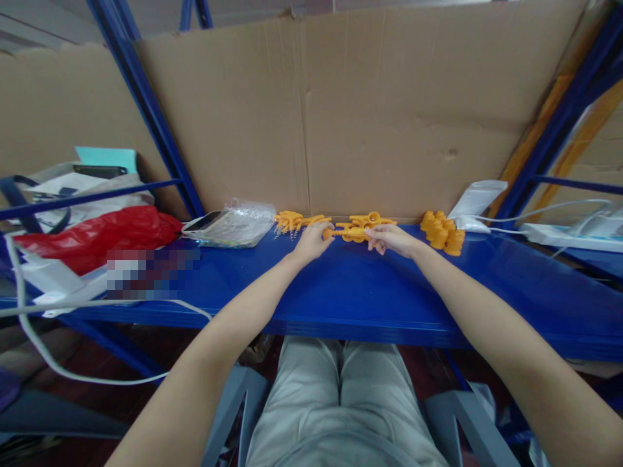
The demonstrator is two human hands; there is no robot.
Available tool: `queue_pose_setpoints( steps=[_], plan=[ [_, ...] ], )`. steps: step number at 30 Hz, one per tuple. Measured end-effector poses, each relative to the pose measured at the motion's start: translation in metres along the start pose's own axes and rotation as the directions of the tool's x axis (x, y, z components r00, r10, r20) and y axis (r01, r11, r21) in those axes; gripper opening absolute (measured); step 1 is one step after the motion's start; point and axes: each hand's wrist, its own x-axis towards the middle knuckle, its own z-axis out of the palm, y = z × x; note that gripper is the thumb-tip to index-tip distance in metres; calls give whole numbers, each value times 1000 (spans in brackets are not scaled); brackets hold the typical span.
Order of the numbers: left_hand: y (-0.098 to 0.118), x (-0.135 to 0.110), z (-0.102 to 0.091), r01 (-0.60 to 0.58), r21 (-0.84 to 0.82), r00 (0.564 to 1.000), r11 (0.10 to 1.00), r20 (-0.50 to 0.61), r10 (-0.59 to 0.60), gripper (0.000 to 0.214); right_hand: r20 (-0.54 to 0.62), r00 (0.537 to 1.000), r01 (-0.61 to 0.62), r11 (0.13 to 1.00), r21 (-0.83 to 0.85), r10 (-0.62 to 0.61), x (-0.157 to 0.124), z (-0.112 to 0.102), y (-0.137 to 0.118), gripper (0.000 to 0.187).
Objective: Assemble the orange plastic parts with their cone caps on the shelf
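Note:
Both hands are over the blue shelf top point(350, 292), joined by a yellow plastic piece point(346, 232) that looks like part of a corkscrew. My left hand point(311, 243) pinches its ring-like left end. The fingers of my right hand point(392, 240) are closed on the right end, partly hiding it. Left of the hands lies a group of yellow pieces with metal spirals point(291, 222). Just behind the held piece are more yellow parts point(372, 219), one with a round opening. Stout yellow pieces point(442, 233) stand clustered to the right.
A cardboard sheet point(379, 117) closes off the back. Leftward lie a clear plastic bag point(248, 224), a phone point(207, 222) and a red bag point(107, 237). A white cable point(34, 344) hangs over the front left edge. At right are a white pouch point(474, 204) and a power strip point(574, 235).

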Motion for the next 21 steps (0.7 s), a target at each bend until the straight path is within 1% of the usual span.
queue_pose_setpoints(
  steps=[2,4,8,12,14,15,17,18,21],
  plan=[
    [0,0,0,-26,-5,999,1000,-21,26,25,-26,1000,-13,1000,19,14,3,2,2,37],
    [1,-1,-1,-24,-12,999,1000,-28,23,25,-49,999,-13,999,34,15,6,4,3,43],
    [9,1,-3,35,-44,999,998,-4,-36,23,-61,998,-8,999,51,12,10,3,2,49],
    [12,3,-3,68,-56,998,996,-3,-68,22,-70,995,-76,997,27,77,8,0,-1,55],
    [10,4,-3,64,-59,998,996,-7,-64,22,-77,994,-76,997,13,77,4,-2,-4,51],
    [9,4,-3,58,-62,998,996,-7,-58,21,-79,995,-62,998,9,62,2,-2,-5,45],
    [5,4,-2,43,-69,999,997,-4,-43,21,-86,996,-19,1000,7,20,-2,-3,-6,25],
    [3,3,-2,34,-72,999,997,-3,-34,21,-90,996,-2,1000,6,2,-3,-3,-6,22],
    [-1,2,-2,18,-73,1000,997,1,-18,21,-104,994,21,1000,-8,-22,-3,-4,-4,30]
  ],
)
